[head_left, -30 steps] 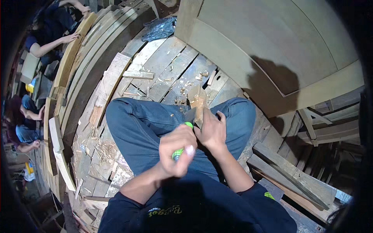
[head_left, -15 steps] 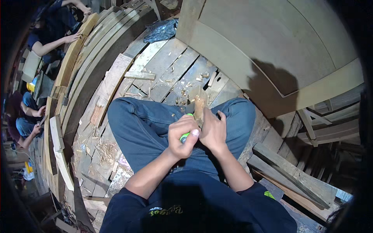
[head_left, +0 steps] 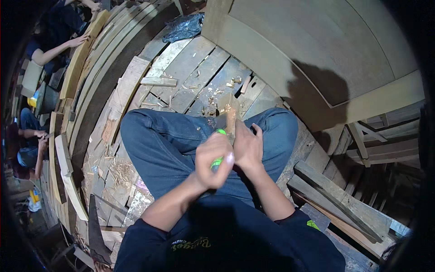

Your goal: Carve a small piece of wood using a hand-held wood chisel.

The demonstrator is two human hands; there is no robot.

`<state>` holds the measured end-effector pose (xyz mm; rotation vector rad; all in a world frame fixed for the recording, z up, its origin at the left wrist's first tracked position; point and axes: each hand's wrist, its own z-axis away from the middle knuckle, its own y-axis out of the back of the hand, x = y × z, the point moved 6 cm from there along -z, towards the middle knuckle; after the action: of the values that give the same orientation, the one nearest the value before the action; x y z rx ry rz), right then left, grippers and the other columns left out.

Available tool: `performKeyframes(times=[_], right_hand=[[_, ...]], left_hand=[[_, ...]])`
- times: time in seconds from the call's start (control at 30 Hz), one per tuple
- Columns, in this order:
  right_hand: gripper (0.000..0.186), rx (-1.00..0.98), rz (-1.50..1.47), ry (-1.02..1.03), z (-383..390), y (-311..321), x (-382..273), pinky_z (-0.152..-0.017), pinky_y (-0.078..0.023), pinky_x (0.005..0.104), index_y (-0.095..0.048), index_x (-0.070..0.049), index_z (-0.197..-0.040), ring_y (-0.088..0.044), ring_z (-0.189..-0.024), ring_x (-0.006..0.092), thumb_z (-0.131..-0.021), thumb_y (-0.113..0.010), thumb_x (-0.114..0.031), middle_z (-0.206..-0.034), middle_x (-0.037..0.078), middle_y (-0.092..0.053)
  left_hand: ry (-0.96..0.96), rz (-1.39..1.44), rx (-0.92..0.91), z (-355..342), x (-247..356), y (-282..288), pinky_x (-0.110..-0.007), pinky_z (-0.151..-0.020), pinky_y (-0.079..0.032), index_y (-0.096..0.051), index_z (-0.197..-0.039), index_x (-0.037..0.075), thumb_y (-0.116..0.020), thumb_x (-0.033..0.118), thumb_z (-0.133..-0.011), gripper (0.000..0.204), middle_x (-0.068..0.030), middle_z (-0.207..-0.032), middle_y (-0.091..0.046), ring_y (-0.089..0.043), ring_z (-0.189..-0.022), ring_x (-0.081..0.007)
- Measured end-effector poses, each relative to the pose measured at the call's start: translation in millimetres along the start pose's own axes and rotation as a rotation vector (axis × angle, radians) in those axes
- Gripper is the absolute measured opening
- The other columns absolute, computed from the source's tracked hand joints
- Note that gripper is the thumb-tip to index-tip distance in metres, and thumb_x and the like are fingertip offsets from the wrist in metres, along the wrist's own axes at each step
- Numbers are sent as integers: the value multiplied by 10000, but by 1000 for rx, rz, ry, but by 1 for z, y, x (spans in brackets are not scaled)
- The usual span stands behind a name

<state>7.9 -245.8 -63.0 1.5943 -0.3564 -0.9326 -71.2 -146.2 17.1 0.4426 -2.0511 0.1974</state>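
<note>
My left hand (head_left: 213, 159) is closed around the bright green handle of what looks like a chisel (head_left: 220, 131). Its flat grey blade lies against a light wood block (head_left: 230, 109) that stands between my knees. The right hand (head_left: 248, 146) grips the lower right side of this block, its fingers wrapped round the near end. Fresh pale cut faces show on the block's upper part. Both hands are close together over my lap, and the tool's cutting edge is too small to make out.
Wood shavings (head_left: 118, 172) litter the plank floor (head_left: 192, 59). Long curved timbers (head_left: 102, 68) run along the left, where two people handle wood. A dark saw-like blade (head_left: 96, 231) lies lower left. A large panel (head_left: 312, 41) stands ahead, and stacked boards (head_left: 340, 199) lie right.
My left hand and the tool have shifted slightly against the block, with some blur on the hand. The whole view has shifted a little. At the left, a co-worker's hands have moved.
</note>
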Motion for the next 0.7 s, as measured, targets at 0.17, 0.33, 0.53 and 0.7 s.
performKeyframes(times=[0.17, 0.33, 0.53, 0.7], right_hand=[[691, 76, -36, 9, -9, -6, 7, -1082, -352, 482, -519, 59, -1296, -675, -1058, 309, -752, -780, -277, -1152, 204, -671], [738, 42, -51, -7, -5, 1, 2, -1094, -340, 486, -496, 46, -1330, -673, -1075, 308, -734, -793, -271, -1201, 218, -668], [739, 54, -44, -13, -6, -4, 5, -1096, -341, 475, -501, 40, -1328, -673, -1080, 294, -723, -793, -267, -1201, 203, -672], [713, 54, -79, -15, -6, 2, 1, -1089, -351, 485, -508, 18, -1324, -667, -1080, 310, -716, -793, -222, -1169, 197, -683]], left_hand=[[139, 124, 34, 23, -43, 4, -392, -675, -439, -596, -696, -31, -569, 36, -836, 157, -116, -648, -583, -559, -602, -273], [95, 91, 52, 25, -19, 14, -391, -712, -458, -566, -675, -11, -568, 49, -844, 179, -111, -649, -572, -560, -595, -261], [162, 174, 277, 24, -27, 54, -387, -740, -441, -524, -677, 4, -535, 170, -949, 319, -82, -636, -543, -526, -606, -204], [152, 244, 429, 26, -5, 83, -431, -847, -410, -481, -700, 72, -467, 283, -994, 362, -68, -640, -487, -491, -654, -214]])
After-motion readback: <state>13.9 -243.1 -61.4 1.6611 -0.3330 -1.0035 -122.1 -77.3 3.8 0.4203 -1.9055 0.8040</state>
